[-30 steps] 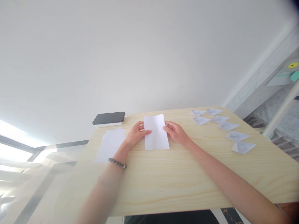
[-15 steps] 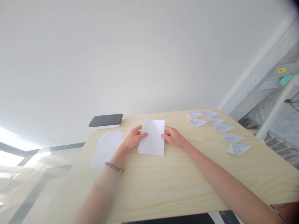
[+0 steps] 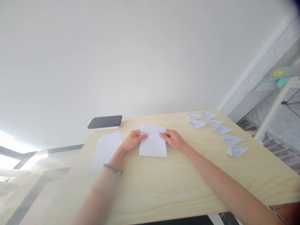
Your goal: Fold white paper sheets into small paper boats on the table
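A white sheet of paper [image 3: 153, 145] is held between my two hands over the middle of the table, its upper part bending toward me. My left hand [image 3: 134, 140] grips its left edge, thumb on the front and fingers behind. On the right edge, my right hand [image 3: 172, 139] pinches it the same way. The fingertips behind the sheet are hidden. Left of my left hand lies a small stack of white paper [image 3: 106, 148]. To the right, several folded paper boats [image 3: 236, 150] rest on the table in loose rows.
A black-screened phone [image 3: 105, 121] lies on a white block with a cable at the table's back left. The wooden table [image 3: 178, 184] meets a white wall [image 3: 150, 62] behind. A white metal frame [image 3: 272, 112] stands beyond the right edge.
The sheet's top has come down and bends toward me, where it lay flatter before. Both hands still hold its sides. The view has shifted slightly.
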{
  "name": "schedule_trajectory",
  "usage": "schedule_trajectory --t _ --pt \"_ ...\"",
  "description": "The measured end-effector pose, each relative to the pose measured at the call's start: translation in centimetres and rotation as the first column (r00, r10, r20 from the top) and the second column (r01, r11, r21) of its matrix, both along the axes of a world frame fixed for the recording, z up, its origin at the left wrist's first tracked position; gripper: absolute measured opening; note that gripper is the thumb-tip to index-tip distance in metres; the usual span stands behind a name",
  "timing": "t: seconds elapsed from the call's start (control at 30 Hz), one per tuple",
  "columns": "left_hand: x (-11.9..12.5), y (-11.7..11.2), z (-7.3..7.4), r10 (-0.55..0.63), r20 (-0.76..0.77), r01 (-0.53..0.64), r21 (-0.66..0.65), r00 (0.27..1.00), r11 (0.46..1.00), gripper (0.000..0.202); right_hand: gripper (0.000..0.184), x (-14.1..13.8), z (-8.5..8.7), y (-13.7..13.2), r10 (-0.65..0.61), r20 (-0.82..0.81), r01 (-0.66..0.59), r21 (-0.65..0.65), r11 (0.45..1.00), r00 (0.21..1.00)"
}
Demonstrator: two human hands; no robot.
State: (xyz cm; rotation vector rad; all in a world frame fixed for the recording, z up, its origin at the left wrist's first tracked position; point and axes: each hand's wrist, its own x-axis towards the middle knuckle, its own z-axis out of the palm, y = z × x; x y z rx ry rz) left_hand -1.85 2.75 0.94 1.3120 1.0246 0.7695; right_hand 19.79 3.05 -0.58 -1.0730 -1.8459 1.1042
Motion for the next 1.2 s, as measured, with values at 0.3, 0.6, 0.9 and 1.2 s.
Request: schedule_trajectory --t 0.3,0.6,0.9,1.2 --pt "-0.5 0.9 -0.4 0.047 0.15 -0.024 -0.151 0.988 0.988 0.052 0.032 0.2 -0.2 0.0 0.008 -0.078 -0.014 -0.076 0.997 0.997" --pt "-0.1 0.3 0.1 0.044 -0.083 -0.042 0.031 0.996 0.999 0.048 0.04 0.2 0.1 -0.2 -0.02 0.04 0.014 0.148 0.989 0.999" --pt "0.0 0.4 -0.3 0.099 -0.15 -0.084 0.102 0.984 0.991 0.046 0.048 0.6 0.0 0.1 -0.017 -0.116 0.011 -0.053 0.999 0.993" --pt "0.2 0.3 -0.2 0.036 -0.179 -0.008 0.158 0.983 0.987 0.04 0.039 -0.2 -0.6 -0.2 -0.148 0.085 0.144 0.053 0.988 0.985"
